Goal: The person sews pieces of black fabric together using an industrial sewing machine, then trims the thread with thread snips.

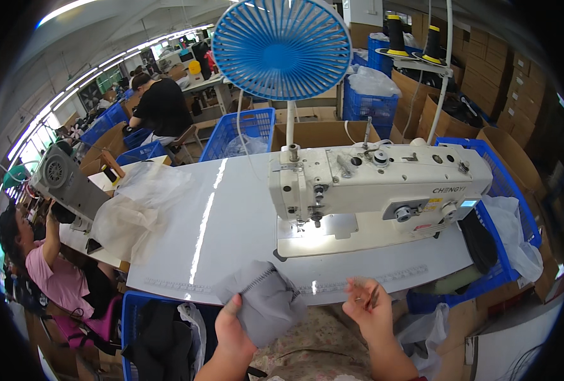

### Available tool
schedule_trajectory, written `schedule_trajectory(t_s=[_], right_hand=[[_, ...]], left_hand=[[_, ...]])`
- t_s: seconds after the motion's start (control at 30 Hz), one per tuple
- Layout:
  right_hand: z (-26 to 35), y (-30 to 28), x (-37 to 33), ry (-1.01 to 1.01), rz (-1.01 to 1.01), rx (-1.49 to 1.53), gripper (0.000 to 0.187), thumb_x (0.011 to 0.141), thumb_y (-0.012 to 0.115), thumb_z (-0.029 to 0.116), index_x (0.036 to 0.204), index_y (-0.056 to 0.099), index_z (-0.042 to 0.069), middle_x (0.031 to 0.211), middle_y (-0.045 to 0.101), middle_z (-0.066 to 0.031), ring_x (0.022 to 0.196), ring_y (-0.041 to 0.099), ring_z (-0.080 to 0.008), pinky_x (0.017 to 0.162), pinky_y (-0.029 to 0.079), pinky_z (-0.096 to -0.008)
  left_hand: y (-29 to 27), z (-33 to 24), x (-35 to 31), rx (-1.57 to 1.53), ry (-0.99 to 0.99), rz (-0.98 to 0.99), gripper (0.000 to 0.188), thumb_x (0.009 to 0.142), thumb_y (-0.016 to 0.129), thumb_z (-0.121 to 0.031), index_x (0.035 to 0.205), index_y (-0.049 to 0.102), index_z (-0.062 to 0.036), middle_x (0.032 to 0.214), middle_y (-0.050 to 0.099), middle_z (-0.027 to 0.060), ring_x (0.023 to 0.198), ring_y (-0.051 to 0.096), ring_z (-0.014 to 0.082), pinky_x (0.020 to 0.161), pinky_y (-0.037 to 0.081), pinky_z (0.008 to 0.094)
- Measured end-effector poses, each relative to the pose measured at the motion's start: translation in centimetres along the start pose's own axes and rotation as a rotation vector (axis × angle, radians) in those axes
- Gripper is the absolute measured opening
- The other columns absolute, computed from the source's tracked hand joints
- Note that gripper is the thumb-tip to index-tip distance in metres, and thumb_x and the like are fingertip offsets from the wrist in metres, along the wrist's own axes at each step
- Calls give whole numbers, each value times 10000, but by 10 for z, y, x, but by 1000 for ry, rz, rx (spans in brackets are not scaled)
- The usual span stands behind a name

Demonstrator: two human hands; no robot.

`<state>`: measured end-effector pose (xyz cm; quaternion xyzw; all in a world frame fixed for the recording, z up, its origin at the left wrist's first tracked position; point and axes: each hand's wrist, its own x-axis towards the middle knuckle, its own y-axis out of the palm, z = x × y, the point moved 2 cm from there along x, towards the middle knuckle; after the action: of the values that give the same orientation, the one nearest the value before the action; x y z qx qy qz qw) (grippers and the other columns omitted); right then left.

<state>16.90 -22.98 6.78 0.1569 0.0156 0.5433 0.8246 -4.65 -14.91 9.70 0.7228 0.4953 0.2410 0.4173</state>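
Note:
My left hand (234, 330) grips a piece of grey fabric (263, 305) at the table's front edge, thumb on top. Dark stitching runs across the upper part of this soft, folded cloth. To the right, my right hand (371, 311) is raised with the fingers curled round a small brownish metal tool (373, 297); it resembles thread snips, but most of it is hidden. Beyond both hands stands a white sewing machine (371, 190), its lamp lighting the needle area. Neither hand touches the machine.
A ruler strip (358, 282) lies along the front of the white table (231, 209). Behind the machine rises a blue fan (282, 54). Blue crates, one holding dark cloth (161, 336), flank the table. Sheer white fabric (136, 216) lies left, near a co-worker (60, 273).

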Motion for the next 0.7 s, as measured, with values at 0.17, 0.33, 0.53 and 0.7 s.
schedule_trajectory(t_s=[0.17,0.33,0.53,0.7], right_hand=[[-28,8,13,116,75,62,381,889,648,129,1234,533,15,1263,564,-91,866,568,-82,499,379,-154],[-50,23,22,429,260,82,466,934,580,193,1357,470,33,1393,483,-95,748,532,-39,450,338,-161],[-41,43,10,326,442,214,562,849,700,171,1343,484,11,1176,608,-64,640,474,-19,448,332,-182],[-30,44,22,341,269,29,538,791,776,119,1262,554,-14,1119,642,-67,847,573,-69,748,471,-204]], left_hand=[[-8,-15,7,-424,-109,-10,530,947,443,-295,1389,388,-7,1370,461,221,1240,468,399,1075,338,541],[2,-19,5,-581,-183,39,543,958,437,-354,1387,404,-22,1372,464,212,1247,459,401,1070,335,549],[-16,-34,11,-406,-56,-7,584,975,411,-425,1386,401,-10,1346,486,207,1227,475,388,1039,374,526],[-29,-34,11,-412,-39,-116,596,957,449,-401,1384,394,11,1350,491,198,1222,494,362,1042,386,496]])
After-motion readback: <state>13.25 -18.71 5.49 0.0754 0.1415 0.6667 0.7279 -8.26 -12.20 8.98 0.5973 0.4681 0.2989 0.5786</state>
